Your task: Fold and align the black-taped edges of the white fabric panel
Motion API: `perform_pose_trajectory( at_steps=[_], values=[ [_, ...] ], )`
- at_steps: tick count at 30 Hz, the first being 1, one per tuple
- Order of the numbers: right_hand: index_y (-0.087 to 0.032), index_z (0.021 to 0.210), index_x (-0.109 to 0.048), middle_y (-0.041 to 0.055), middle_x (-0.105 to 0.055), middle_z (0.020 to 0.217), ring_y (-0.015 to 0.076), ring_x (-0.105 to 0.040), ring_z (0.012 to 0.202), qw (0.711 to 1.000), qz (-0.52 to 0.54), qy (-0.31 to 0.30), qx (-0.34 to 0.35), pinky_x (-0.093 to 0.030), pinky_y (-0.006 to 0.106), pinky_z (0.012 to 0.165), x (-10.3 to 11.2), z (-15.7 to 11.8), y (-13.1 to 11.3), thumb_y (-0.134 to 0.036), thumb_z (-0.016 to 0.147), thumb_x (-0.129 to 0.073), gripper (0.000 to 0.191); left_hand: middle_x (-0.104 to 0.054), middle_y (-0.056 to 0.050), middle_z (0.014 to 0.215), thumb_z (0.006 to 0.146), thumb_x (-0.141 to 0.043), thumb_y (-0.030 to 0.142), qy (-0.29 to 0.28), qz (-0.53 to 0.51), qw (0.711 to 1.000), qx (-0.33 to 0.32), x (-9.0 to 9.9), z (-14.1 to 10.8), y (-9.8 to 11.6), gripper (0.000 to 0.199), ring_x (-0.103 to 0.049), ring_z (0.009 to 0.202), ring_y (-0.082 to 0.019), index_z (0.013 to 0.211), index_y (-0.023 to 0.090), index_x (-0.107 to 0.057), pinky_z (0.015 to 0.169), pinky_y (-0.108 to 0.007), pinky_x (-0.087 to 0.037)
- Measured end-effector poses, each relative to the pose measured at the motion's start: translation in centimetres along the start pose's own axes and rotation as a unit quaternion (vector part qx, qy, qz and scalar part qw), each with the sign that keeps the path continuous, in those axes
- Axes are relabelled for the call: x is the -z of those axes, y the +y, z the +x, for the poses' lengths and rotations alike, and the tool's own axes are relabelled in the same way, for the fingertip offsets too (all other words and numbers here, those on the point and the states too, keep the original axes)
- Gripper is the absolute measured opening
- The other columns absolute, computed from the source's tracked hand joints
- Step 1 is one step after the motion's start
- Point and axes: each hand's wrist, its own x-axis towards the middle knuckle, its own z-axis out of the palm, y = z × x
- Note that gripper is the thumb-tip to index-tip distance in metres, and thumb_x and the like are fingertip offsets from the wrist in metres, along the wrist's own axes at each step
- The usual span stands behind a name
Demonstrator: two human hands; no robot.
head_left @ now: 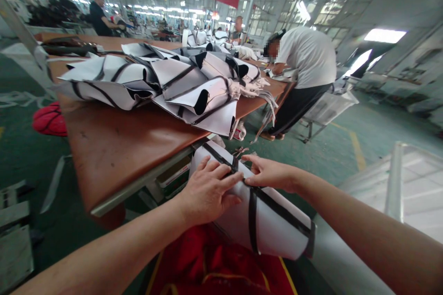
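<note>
A white sheet-like piece with black strips point(235, 207) lies curved across my lap, its far end close to the table's edge. My left hand point(209, 189) rests flat on its upper face, fingers spread, the tips by the crossing of two black strips. From the right, my right hand point(270, 173) touches the same piece near that crossing, thumb and forefinger apart. What its other fingers do is partly hidden. Under the piece shows red cloth with yellow edging point(214, 262).
On the brown-topped table point(138, 147) lies a heap of similar white pieces with black strips point(180, 78). A person in a white shirt point(308, 55) bends over the table's far right side. Beside my right arm stands a pale bin with a metal frame point(398, 184).
</note>
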Motion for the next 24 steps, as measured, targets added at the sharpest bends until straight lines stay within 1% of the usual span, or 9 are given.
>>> perform_pose_trajectory(
  at_steps=[3,7,11,12,14,16,17,21,24],
  values=[
    [-0.009,0.140,-0.017,0.0019,-0.048,0.084,0.0138,-0.045,0.072,1.000,0.010,-0.020,-0.012,-0.035,0.026,0.061,0.1,-0.3,-0.2,-0.021,0.068,-0.063,0.086,-0.051,-0.004,0.111,0.077,-0.056,0.058,-0.020,0.014,1.000,-0.003,0.4,0.2,0.2,0.056,-0.043,0.104,-0.027,0.127,0.035,-0.045,0.102,-0.053,-0.020],
    [-0.007,0.140,-0.016,0.0017,-0.046,0.086,0.0150,-0.044,0.077,0.998,0.050,-0.044,-0.001,-0.036,0.027,0.066,0.5,-0.3,0.6,-0.026,0.066,-0.065,0.091,-0.048,-0.004,0.118,0.081,-0.052,0.055,-0.034,0.021,0.999,-0.024,0.7,0.0,-0.1,0.050,-0.040,0.109,-0.027,0.127,0.035,-0.045,0.105,-0.052,-0.014],
    [-0.008,0.139,-0.018,-0.0004,-0.044,0.081,0.0141,-0.043,0.073,0.988,0.137,-0.064,0.044,-0.034,0.026,0.063,0.8,-0.6,2.0,-0.036,0.060,-0.069,0.098,-0.050,-0.002,0.119,0.082,-0.054,0.052,-0.031,0.013,0.999,-0.011,0.6,0.0,-0.2,0.046,-0.042,0.107,-0.025,0.123,0.033,-0.049,0.102,-0.046,-0.023],
    [-0.009,0.139,-0.020,-0.0010,-0.044,0.079,0.0137,-0.043,0.071,0.986,0.149,-0.054,0.049,-0.034,0.026,0.061,0.8,-0.8,2.3,-0.039,0.060,-0.070,0.098,-0.050,-0.002,0.119,0.082,-0.054,0.051,-0.025,0.014,1.000,-0.009,0.5,0.0,-0.1,0.044,-0.042,0.108,-0.025,0.122,0.032,-0.050,0.102,-0.045,-0.023],
    [-0.010,0.138,-0.023,-0.0017,-0.043,0.077,0.0134,-0.042,0.070,0.987,0.156,-0.024,0.038,-0.034,0.026,0.060,0.4,-1.0,2.5,-0.041,0.060,-0.070,0.096,-0.050,-0.002,0.122,0.084,-0.053,0.048,-0.010,0.016,1.000,-0.020,0.3,0.2,0.2,0.042,-0.039,0.115,-0.024,0.121,0.028,-0.050,0.104,-0.043,-0.020],
    [-0.011,0.137,-0.025,-0.0007,-0.044,0.078,0.0142,-0.044,0.071,0.988,0.152,0.003,0.020,-0.036,0.026,0.061,-0.2,-1.2,2.5,-0.040,0.062,-0.069,0.092,-0.050,-0.001,0.125,0.085,-0.053,0.046,-0.003,0.014,0.999,-0.040,0.2,0.5,0.7,0.043,-0.036,0.120,-0.021,0.122,0.024,-0.048,0.106,-0.040,-0.016],
    [-0.012,0.137,-0.026,0.0008,-0.046,0.081,0.0151,-0.046,0.073,0.989,0.149,0.011,0.015,-0.037,0.027,0.063,-0.5,-1.3,2.4,-0.039,0.063,-0.068,0.090,-0.050,-0.001,0.125,0.085,-0.053,0.046,-0.008,0.013,0.999,-0.046,0.2,0.6,1.0,0.045,-0.036,0.120,-0.021,0.123,0.023,-0.047,0.106,-0.039,-0.017],
    [-0.013,0.141,-0.017,0.0080,-0.051,0.101,0.0191,-0.050,0.090,0.992,0.124,0.027,0.005,-0.041,0.029,0.075,-1.2,-1.6,2.4,-0.038,0.070,-0.064,0.090,-0.052,-0.002,0.121,0.080,-0.055,0.053,-0.037,0.024,0.999,-0.027,0.3,0.8,1.8,0.054,-0.041,0.115,-0.023,0.126,0.026,-0.045,0.101,-0.039,-0.027],
    [-0.015,0.144,-0.010,0.0095,-0.052,0.109,0.0198,-0.051,0.094,0.995,0.087,0.050,-0.010,-0.041,0.031,0.081,-1.1,-2.2,2.7,-0.038,0.073,-0.062,0.091,-0.050,-0.003,0.126,0.081,-0.053,0.054,-0.029,0.026,0.999,-0.009,0.4,0.3,1.5,0.055,-0.039,0.118,-0.024,0.127,0.024,-0.045,0.102,-0.038,-0.028]
  ],
)
